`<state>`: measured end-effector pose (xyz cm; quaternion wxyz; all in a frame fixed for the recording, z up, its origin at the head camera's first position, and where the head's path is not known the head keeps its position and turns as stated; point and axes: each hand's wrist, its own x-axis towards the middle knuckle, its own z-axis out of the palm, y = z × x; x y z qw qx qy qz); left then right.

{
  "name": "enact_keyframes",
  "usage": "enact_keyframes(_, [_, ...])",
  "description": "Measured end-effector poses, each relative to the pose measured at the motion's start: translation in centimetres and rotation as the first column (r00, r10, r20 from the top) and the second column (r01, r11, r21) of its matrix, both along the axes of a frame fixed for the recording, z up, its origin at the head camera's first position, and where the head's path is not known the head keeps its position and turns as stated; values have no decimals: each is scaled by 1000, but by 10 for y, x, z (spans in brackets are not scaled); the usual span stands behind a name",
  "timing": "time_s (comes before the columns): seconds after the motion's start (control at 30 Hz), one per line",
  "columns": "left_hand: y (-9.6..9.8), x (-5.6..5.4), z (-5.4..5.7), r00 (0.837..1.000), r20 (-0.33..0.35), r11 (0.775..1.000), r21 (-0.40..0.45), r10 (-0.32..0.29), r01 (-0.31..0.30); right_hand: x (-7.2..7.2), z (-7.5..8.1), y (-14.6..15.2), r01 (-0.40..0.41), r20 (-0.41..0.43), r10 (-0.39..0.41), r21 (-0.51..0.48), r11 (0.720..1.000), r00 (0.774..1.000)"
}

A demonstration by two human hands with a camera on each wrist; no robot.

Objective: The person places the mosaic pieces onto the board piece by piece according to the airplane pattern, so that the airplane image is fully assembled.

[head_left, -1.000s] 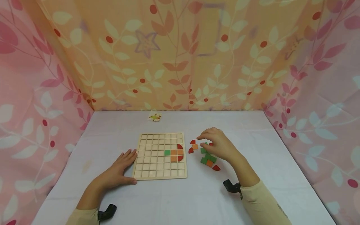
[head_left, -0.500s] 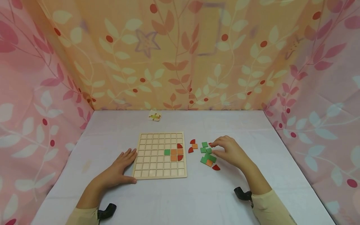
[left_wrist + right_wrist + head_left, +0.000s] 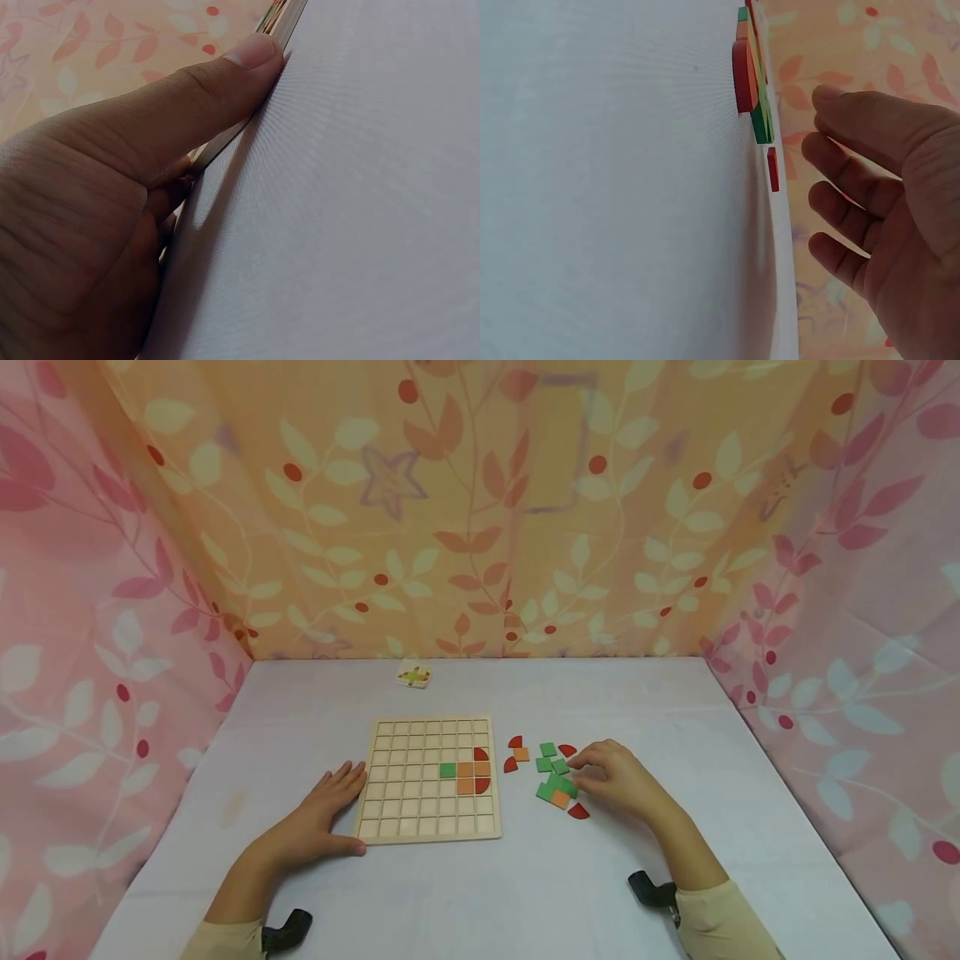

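A square wooden grid board (image 3: pixel 397 822) lies mid-table. In its right part sit a green square (image 3: pixel 447 771), several orange squares (image 3: pixel 465 770) and two red quarter-round pieces (image 3: pixel 482 786). My left hand (image 3: pixel 318 818) rests against the board's left side, fingers extended, thumb at the near left corner; the left wrist view shows the thumb (image 3: pixel 217 82) along the board's edge. Over the right side of the loose pieces hovers my right hand (image 3: pixel 618 781), fingertips close to the green squares (image 3: pixel 559 767). The right wrist view shows its fingers (image 3: pixel 844 214) loosely bent, holding nothing.
Right of the board lie loose pieces: several green squares, an orange square (image 3: pixel 560 799) and red quarter-rounds, one nearest me (image 3: pixel 578 811). A small patterned card (image 3: pixel 414 675) lies at the table's back. Floral cloth (image 3: pixel 480 527) encloses the back and sides.
My right hand has drawn back rightward and toward me from above the loose pieces, uncovering green squares and a red quarter-round behind them. The left hand stays at the board.
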<state>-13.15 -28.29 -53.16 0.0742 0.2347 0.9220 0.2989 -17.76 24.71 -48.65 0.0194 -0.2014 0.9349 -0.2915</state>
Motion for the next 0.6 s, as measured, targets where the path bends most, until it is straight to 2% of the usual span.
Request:
enact_keyframes(0.33, [-2, 0, -1, 999, -31, 1000, 15, -11, 11, -4, -14, 5, -49, -36, 48, -5, 999, 998])
enact_keyframes(0.6, [0, 0, -1, 1000, -22, 1000, 13, -15, 15, -1, -25, 8, -36, -32, 37, 31, 999, 999])
